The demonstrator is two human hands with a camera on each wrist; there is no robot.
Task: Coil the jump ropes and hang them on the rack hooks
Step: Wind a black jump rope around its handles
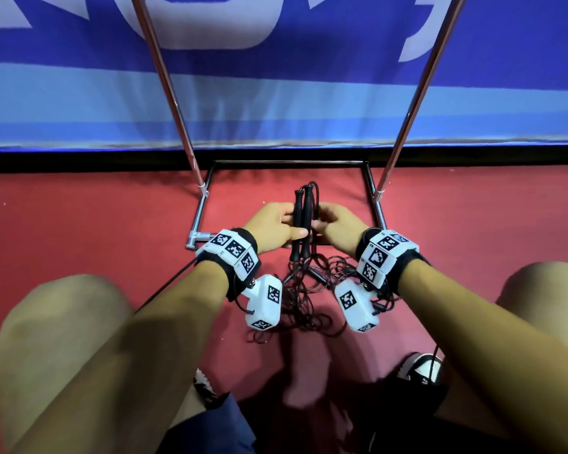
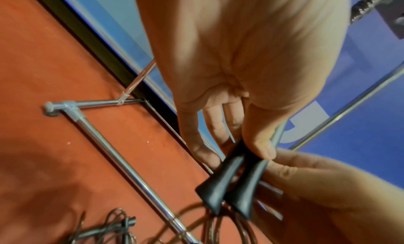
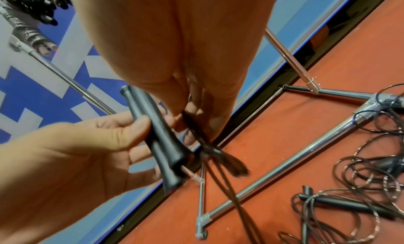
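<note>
My left hand (image 1: pixel 287 226) holds two black jump-rope handles (image 1: pixel 300 221) side by side, thumb over them, above the red floor inside the rack's base. In the left wrist view the thumb and fingers (image 2: pixel 260 144) pinch the handles (image 2: pixel 229 187) near their flared ends. My right hand (image 1: pixel 325 221) is close against the handles from the right. In the right wrist view its fingers (image 3: pixel 210 125) pinch the thin black cord (image 3: pixel 218 154) that runs off the handles (image 3: pixel 161 144). The rest of the cord hangs down to a loose tangle (image 1: pixel 309 296) on the floor.
The chrome rack has two slanting posts (image 1: pixel 168 93) (image 1: pixel 417 93) and a base frame (image 1: pixel 205 204) on the red floor. A second rope with black handles (image 3: pixel 349 206) lies tangled by the base. Dark bundles (image 3: pixel 28 14) hang at the rack's top. A blue banner (image 1: pixel 276 109) stands behind.
</note>
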